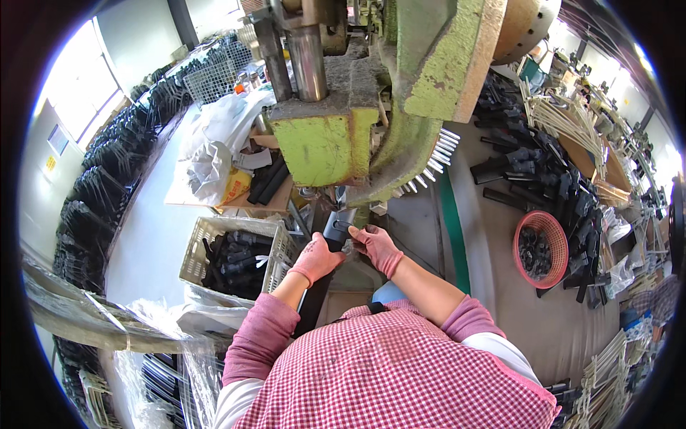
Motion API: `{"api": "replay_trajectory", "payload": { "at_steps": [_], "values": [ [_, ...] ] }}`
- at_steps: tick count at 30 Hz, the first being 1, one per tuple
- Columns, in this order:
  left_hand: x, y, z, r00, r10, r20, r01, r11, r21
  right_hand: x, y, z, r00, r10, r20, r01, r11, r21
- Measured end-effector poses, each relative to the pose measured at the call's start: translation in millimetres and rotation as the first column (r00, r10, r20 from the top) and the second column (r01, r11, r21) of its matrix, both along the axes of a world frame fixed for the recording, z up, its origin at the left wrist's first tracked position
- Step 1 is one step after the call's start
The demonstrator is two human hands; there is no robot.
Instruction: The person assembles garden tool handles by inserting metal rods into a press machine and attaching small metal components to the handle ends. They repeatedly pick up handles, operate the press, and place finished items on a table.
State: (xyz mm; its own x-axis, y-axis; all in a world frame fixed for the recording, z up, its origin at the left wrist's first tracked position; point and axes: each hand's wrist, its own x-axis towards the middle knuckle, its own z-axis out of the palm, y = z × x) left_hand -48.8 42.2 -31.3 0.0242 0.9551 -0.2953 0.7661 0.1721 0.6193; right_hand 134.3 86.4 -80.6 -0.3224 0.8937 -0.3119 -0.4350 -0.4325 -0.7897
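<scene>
Below the head of a green press (318, 150), both my hands work in pink gloves. My left hand (316, 259) is closed on a long, flat black bar-shaped part (312, 304), which slants from the press back toward my body. An oblong opening shows near the far end of that part. My right hand (376, 247) is closed at this far end, thumb and fingers pinched beside the opening. A small dark, looped piece seems to be at its fingertips, too small to name surely. The press's lower tooling is partly hidden behind my hands.
A cream plastic crate (187, 257) of black parts stands to my left. On the right, a red basket (541, 214) holds small dark pieces, beside a pile of black parts (522, 164). Light rods (572, 129) lie farther back. Clear plastic bags (207, 168) sit at the far left.
</scene>
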Motion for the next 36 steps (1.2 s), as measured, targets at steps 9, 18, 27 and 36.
{"api": "replay_trajectory", "payload": {
  "at_steps": [9,18,27,36],
  "values": [
    [-1,1,-14,0.989,-0.094,-0.111,0.096,0.995,0.012,5,1,1,0.996,0.055,-0.063,-0.055,0.998,-0.004],
    [2,-6,20,1.000,-0.006,0.020,0.005,0.999,0.032,12,7,0,0.990,0.143,0.011,-0.143,0.990,-0.005],
    [16,-28,84,0.784,0.053,0.618,0.139,0.956,-0.258,8,-25,30,0.851,0.218,-0.478,-0.095,0.959,0.269],
    [44,-62,56,0.842,-0.187,0.506,0.374,0.878,-0.298,136,-5,70,0.834,-0.455,-0.313,0.507,0.855,0.108]
  ]
}}
